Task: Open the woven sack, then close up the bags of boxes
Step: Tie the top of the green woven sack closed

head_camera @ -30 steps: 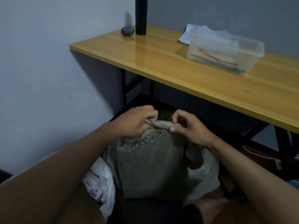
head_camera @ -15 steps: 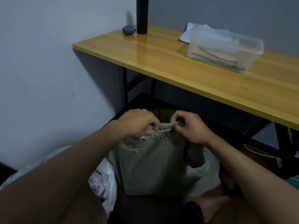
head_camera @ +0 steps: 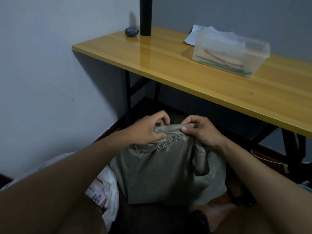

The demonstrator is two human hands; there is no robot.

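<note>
Worktop: yellow wooden top on a black metal frame, set against a pale wall and running from upper centre to the right edge.

Woven sack: grey-green and bulky, standing on the dark floor in front of the worktop and partly beneath its front edge. The mouth is gathered into a rolled band at the top, with frayed strands hanging just below it. A loose flap of the same fabric droops down the right side.

White plastic bag: on the floor, touching the sack's lower left side, partly hidden by the left forearm. A pale pink printed box shows in its opening.

Clear plastic container: rectangular, on the right part of the worktop, holding thin red and green sticks; crumpled clear film and a white sheet of paper lie at its back.

Black cylinder: upright at the far left corner of the worktop, its top out of frame.

Left hand: fingers curled, pinching the left end of the sack's rolled band.

Right hand: thumb and bent fingers pinching the right end of the same band, near the left hand.

Small dark rounded object: on the worktop just left of the cylinder; kind cannot be told.
</note>
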